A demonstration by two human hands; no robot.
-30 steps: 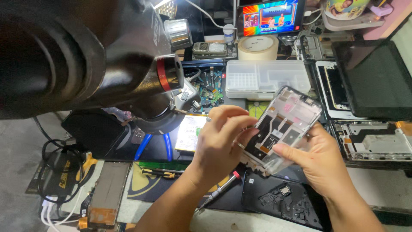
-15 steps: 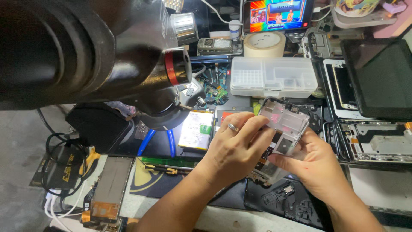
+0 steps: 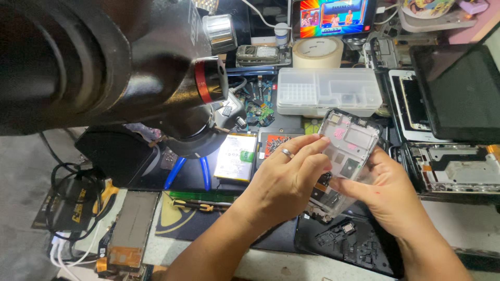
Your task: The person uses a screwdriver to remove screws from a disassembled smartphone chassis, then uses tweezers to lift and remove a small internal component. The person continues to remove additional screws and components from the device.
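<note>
We see a crowded workbench [image 3: 469, 224] filling the frame, its pale top bare at lower right, a dark mat [image 3: 281, 242] at lower centre, and grey floor [image 3: 21, 208] at lower left, evenly lit.

Phone-repair workshop: microscope [image 3: 104, 67], dismantled phones [image 3: 453, 169]

A big black microscope head [image 3: 104, 67] fills the near left. Far back, a roll of tape [image 3: 317, 52] sits beside a lit phone screen [image 3: 333, 15], with a clear plastic parts box [image 3: 328, 91] just in front. A dark tablet [image 3: 461, 91] leans at the right; blue-handled pliers [image 3: 187, 174] and a flat battery [image 3: 237, 156] lie on the tabletop [image 3: 469, 229] in the middle.
</note>
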